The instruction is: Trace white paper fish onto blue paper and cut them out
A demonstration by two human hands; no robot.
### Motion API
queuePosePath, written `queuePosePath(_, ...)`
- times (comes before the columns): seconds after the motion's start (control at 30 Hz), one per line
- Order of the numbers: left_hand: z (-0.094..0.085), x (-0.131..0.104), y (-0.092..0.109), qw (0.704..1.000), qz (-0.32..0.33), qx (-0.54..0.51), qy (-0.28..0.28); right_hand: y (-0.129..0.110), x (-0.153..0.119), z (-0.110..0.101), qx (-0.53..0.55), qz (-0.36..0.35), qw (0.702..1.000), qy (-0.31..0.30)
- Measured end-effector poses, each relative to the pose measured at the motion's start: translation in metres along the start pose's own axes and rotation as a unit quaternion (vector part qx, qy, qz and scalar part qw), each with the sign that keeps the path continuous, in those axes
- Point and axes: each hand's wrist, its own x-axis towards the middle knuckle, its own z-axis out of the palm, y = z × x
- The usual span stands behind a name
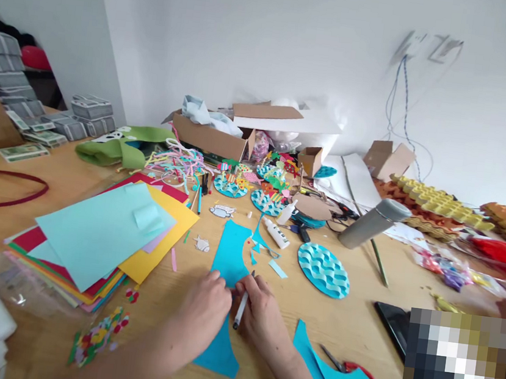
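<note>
The blue paper [231, 245], lower centre of the frame, is partly covered by the curled left hand [209, 300]; whether it is pinched there cannot be told. A white pen [241, 310] is clasped in the right hand [262, 306]. Scissors [342, 367] are seen lower right.

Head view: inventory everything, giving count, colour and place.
Cut paper: several, blue, centre and lower right
Marker: one, white, centre
Scissors: one pair, red handles, lower right
Glue bottles: two, white, centre
Wavy ovals: several, blue, centre
Paper fish: several, multicoloured, back centre
Tumbler: one, grey, right
Phone: one, black, right
Paper stack: one, multicoloured, left
Egg cartons: several, yellow and orange, far right
Cardboard boxes: several, brown, back
Strap: one, red, left
Table: one, brown, beneath
Left hand: one, bare, on cut paper
Right hand: one, bare, holding marker
</note>
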Motion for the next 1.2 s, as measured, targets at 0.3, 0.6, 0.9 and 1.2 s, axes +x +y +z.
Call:
queuePosePath(0.3, 0.031, -0.026, 0.022, 0.995, -0.083, -0.005, 0.063, 0.0, 0.001, 0.0, 0.017, 0.013, 1.0, -0.018)
queuePosePath(0.6, 0.052, -0.032, 0.026, 0.987, -0.105, -0.021, 0.118, -0.005, 0.017, -0.016, 0.103, 0.036, 0.992, -0.066)
queuePosePath(0.9, 0.063, -0.032, 0.029, 0.982, -0.106, -0.008, 0.153, -0.032, 0.054, 0.003, 0.268, 0.074, 0.96, -0.04)
queuePosePath(1.2, 0.045, -0.03, 0.03, 0.983, -0.113, -0.004, 0.142, -0.025, 0.057, 0.037, 0.256, 0.125, 0.958, -0.019)
